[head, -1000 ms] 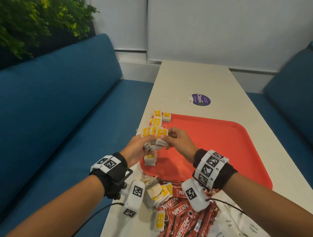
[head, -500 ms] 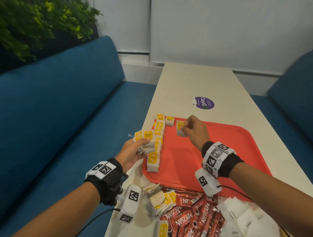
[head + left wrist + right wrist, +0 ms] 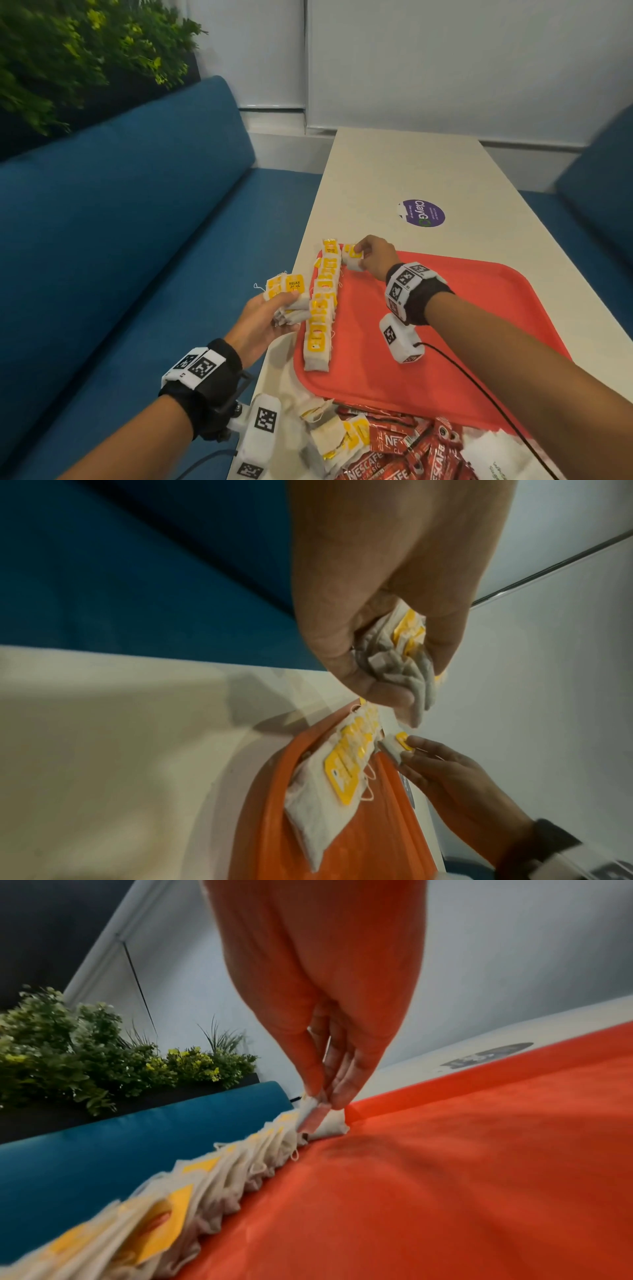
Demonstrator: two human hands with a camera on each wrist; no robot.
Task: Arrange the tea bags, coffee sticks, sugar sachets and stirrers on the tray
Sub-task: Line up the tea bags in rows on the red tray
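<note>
while right hand (image 3: pixel 375 257) pinches a tea bag (image 3: pixel 352 261) | left hand (image 3: pixel 263 317) clutches "relax" bags (image 3: pixel 289 294) | "nescafe" sticks (image 3: pixel 404 452) off-tray

The tray (image 3: pixel 445 342) at the centre of the head view is orange-red, and the row of tea bags (image 3: pixel 322 308) along its left edge is off-white paper with bright yellow tags. At the bottom of the frame the coffee sticks (image 3: pixel 404 455) are red with white lettering and the sugar sachets (image 3: pixel 493 455) white, on a cream surface (image 3: pixel 394 164) bearing a round purple sticker (image 3: pixel 423 213). The sofa (image 3: pixel 120 222) at left is deep teal, the plant (image 3: pixel 75 58) at upper left green with yellow-green tips, and the wrist bands (image 3: pixel 406 286) carry black-and-white square markers.
</note>
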